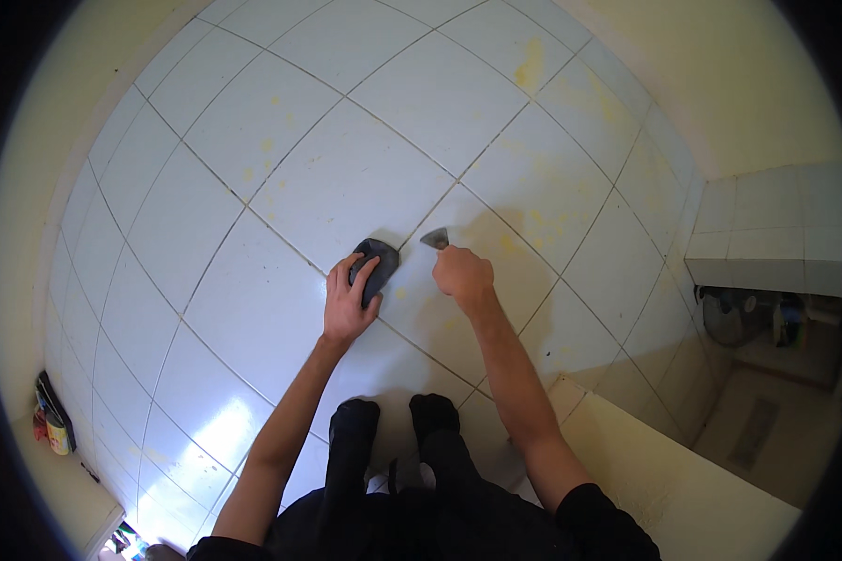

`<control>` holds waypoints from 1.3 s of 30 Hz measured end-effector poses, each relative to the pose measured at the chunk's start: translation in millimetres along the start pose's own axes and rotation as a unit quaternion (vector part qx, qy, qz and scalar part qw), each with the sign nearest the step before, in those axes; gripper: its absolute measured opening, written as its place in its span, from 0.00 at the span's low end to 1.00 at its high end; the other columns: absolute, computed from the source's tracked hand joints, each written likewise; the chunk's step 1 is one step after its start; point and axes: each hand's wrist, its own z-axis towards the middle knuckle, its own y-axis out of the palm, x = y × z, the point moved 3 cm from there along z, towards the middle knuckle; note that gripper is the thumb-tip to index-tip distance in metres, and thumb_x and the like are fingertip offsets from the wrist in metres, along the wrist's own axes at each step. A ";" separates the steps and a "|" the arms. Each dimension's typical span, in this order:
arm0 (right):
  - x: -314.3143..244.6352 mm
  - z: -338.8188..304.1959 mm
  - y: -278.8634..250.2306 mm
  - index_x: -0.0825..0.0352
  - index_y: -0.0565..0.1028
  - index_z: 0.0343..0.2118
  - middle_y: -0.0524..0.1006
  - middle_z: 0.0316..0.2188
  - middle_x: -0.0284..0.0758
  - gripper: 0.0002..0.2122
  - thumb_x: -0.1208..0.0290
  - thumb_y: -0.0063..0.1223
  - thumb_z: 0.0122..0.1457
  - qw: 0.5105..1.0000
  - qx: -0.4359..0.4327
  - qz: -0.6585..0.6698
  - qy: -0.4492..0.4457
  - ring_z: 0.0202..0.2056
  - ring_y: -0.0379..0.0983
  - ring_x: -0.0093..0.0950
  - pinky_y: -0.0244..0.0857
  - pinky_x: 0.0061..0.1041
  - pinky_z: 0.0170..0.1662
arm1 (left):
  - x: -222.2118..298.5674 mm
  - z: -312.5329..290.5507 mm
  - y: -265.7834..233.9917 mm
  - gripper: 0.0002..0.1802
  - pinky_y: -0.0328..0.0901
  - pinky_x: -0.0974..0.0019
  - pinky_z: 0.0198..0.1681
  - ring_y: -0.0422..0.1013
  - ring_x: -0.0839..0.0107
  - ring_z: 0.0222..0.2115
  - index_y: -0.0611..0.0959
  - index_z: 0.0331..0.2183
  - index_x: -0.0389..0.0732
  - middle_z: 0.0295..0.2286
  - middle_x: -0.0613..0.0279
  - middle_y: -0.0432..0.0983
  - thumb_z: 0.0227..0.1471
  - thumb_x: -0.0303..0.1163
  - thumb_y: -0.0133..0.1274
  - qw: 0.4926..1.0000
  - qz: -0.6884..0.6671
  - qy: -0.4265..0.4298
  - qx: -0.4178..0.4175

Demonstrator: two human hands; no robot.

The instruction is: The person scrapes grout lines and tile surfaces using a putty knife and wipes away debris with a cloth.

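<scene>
My left hand (348, 304) is curled over a flat, dark rounded object (381, 269), like a small pan or pad, on the white tiles. Its exact kind I cannot make out. Just right of it, my right hand (464, 273) is closed in a fist around the handle of a scraper (435, 239). The scraper's flared grey blade points forward and left, a short gap from the dark object. Most of its handle is hidden in my fist. Yellow marks (508, 245) spot the tiles to the right of the blade.
The tiled floor (384, 159) spreads around my feet (433, 413) in black socks. A larger yellow stain (529, 65) lies far ahead. Bottles (58, 435) stand on a ledge at left. A pale slab (660, 458) juts in at lower right, beside a dark recess (767, 323).
</scene>
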 end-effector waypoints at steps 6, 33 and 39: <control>0.5 9.8 -1.2 0.62 0.84 0.40 0.85 0.43 0.42 0.12 0.68 0.47 0.64 1.000 -0.012 -0.018 -0.012 0.46 0.83 0.39 0.75 0.39 0.46 | -0.8 0.0 0.7 0.42 0.59 0.46 0.62 0.62 0.45 0.58 0.75 0.59 0.48 0.58 0.49 0.65 0.39 0.25 0.64 1.000 -0.004 0.001 -0.001; 12.3 12.8 -9.9 0.63 0.84 0.41 0.85 0.42 0.42 0.15 0.62 0.44 0.68 1.000 -0.013 -0.021 -0.006 0.45 0.83 0.41 0.75 0.42 0.47 | 1.3 0.2 0.8 0.41 0.59 0.46 0.62 0.62 0.46 0.57 0.74 0.60 0.49 0.57 0.49 0.65 0.41 0.25 0.63 1.000 0.005 0.007 0.002; 18.0 -3.3 -8.2 0.64 0.83 0.40 0.85 0.42 0.44 0.20 0.59 0.39 0.72 0.999 -0.032 -0.024 -0.012 0.45 0.82 0.44 0.74 0.43 0.47 | 0.9 -0.4 -0.5 0.39 0.59 0.46 0.63 0.61 0.46 0.59 0.74 0.59 0.49 0.59 0.51 0.64 0.42 0.24 0.60 1.000 0.006 -0.003 -0.009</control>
